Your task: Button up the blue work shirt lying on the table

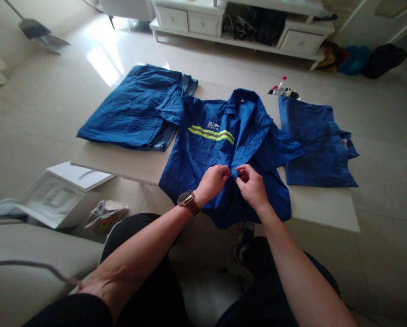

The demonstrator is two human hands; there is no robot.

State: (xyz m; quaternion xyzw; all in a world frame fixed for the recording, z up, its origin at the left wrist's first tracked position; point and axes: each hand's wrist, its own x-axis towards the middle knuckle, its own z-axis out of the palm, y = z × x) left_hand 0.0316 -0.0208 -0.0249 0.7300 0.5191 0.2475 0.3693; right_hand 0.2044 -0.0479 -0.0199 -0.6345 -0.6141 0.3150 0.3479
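Observation:
A blue work jacket with a yellow and grey reflective stripe lies front up on the table, its collar at the far side and its lower hem over the near edge. The front is parted near the collar. At the middle of the front opening, my left hand pinches one edge of the jacket. Just to its right, my right hand has thumb and fingers closed on the cloth of the other edge. The fingertips are close together, and any button between them is too small to make out.
Folded blue clothes lie left of the jacket, and another folded blue garment lies on the right. The pale table shows at the near right. Bottles with red caps stand behind. A white box is at the lower left.

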